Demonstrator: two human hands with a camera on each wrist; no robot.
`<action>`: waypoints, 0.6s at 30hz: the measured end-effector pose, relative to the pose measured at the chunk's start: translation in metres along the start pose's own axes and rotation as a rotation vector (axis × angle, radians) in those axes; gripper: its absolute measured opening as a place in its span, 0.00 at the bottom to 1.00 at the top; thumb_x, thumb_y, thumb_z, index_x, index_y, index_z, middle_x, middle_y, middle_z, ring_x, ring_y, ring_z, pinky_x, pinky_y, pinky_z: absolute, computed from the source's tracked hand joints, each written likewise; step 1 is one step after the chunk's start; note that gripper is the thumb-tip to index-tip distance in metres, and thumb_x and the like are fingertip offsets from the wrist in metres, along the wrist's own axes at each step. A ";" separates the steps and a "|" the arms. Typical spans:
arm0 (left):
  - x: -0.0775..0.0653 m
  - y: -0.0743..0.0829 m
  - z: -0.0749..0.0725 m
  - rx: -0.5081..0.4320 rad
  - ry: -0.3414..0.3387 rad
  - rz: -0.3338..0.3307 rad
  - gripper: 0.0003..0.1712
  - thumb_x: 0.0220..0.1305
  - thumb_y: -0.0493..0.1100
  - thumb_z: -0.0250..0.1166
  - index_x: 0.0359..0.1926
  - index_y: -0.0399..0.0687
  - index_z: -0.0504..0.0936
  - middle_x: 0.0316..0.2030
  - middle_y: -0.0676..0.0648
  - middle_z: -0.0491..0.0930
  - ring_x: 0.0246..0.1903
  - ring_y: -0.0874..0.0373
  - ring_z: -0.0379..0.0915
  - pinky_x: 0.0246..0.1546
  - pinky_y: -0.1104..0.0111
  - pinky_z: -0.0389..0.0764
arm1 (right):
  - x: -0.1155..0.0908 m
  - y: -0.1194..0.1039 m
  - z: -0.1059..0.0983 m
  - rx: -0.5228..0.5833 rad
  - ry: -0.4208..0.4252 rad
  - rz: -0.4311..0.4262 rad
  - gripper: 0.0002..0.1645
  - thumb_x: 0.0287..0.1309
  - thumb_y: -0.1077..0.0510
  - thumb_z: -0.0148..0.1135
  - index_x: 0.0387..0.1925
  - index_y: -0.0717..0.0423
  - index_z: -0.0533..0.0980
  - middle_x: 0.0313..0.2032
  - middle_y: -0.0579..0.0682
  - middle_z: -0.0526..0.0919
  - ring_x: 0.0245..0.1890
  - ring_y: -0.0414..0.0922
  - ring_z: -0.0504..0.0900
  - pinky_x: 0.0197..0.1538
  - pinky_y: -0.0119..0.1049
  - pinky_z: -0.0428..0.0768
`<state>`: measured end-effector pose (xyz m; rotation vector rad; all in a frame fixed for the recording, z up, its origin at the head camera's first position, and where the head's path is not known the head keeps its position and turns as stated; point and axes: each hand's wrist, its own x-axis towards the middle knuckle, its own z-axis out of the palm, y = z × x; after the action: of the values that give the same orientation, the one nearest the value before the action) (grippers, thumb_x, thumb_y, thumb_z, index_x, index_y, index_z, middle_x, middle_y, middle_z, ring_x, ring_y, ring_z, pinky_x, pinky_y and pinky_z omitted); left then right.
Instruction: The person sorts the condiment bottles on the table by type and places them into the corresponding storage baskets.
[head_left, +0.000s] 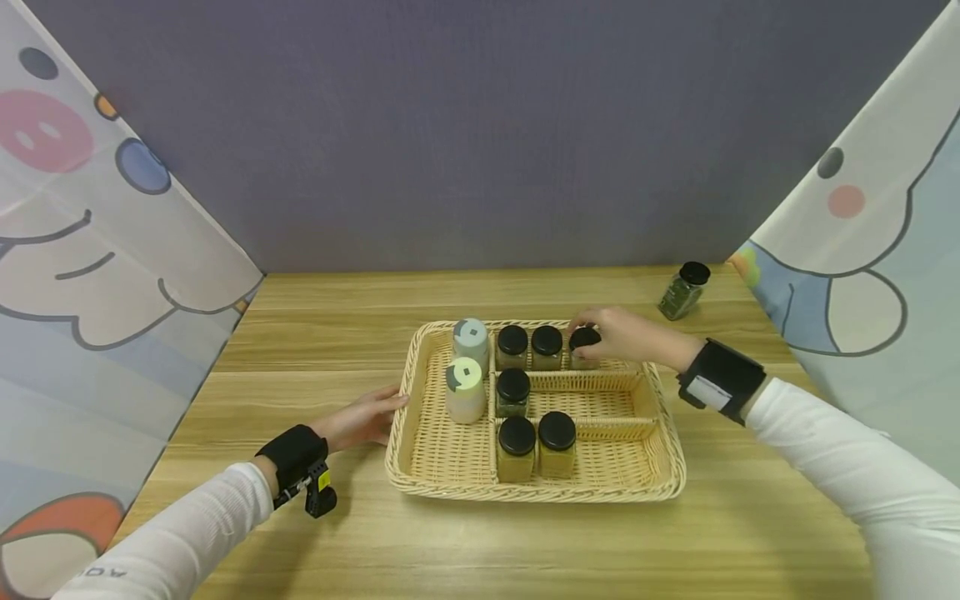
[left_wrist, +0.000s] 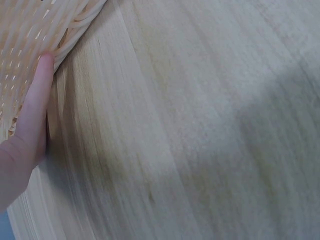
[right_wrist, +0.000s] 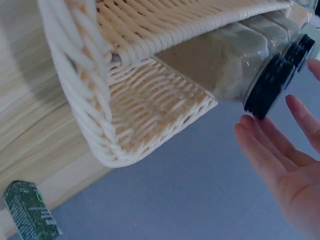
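Observation:
A wicker basket (head_left: 536,494) with compartments lies on the table. My right hand (head_left: 618,333) is at its back row, around the black lid of a spice jar (head_left: 585,337). In the right wrist view the fingertips (right_wrist: 245,122) are right at the edge of that lid (right_wrist: 267,87), and the fingers look relaxed and spread rather than curled around it. Two similar jars (head_left: 547,342) stand to its left. My left hand (head_left: 367,419) rests against the basket's left side; in the left wrist view a straight finger (left_wrist: 37,95) touches the woven wall (left_wrist: 30,45).
Two pale-lidded shakers (head_left: 467,392) stand in the left compartment. One jar (head_left: 513,392) sits in the middle row and two jars with yellowish contents (head_left: 557,446) in the front row. A jar of green herbs (head_left: 684,292) stands on the table at back right, near the grey wall (head_left: 480,150).

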<state>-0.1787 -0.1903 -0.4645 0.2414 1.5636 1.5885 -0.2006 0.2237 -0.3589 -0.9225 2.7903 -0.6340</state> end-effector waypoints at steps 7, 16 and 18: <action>0.000 0.001 0.000 -0.009 0.005 -0.002 0.35 0.69 0.48 0.41 0.68 0.43 0.35 0.63 0.32 0.52 0.59 0.43 0.56 0.51 0.49 0.66 | 0.000 0.010 -0.021 0.009 0.048 0.070 0.21 0.53 0.54 0.60 0.45 0.64 0.73 0.43 0.60 0.76 0.44 0.55 0.74 0.47 0.48 0.72; 0.001 0.001 -0.001 -0.006 0.000 -0.001 0.35 0.69 0.49 0.41 0.68 0.44 0.35 0.63 0.32 0.52 0.58 0.43 0.57 0.50 0.49 0.67 | -0.004 0.046 -0.051 0.000 0.118 0.226 0.24 0.57 0.50 0.54 0.48 0.65 0.72 0.43 0.64 0.75 0.43 0.57 0.73 0.44 0.49 0.71; 0.001 0.001 0.000 -0.005 -0.001 -0.003 0.35 0.69 0.49 0.41 0.68 0.43 0.35 0.62 0.32 0.53 0.58 0.43 0.58 0.50 0.49 0.67 | -0.007 0.055 -0.055 0.001 0.123 0.266 0.25 0.58 0.49 0.54 0.48 0.65 0.71 0.44 0.65 0.74 0.44 0.57 0.72 0.44 0.50 0.71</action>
<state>-0.1801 -0.1899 -0.4643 0.2375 1.5589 1.5896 -0.2387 0.2865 -0.3331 -0.5126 2.9470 -0.6702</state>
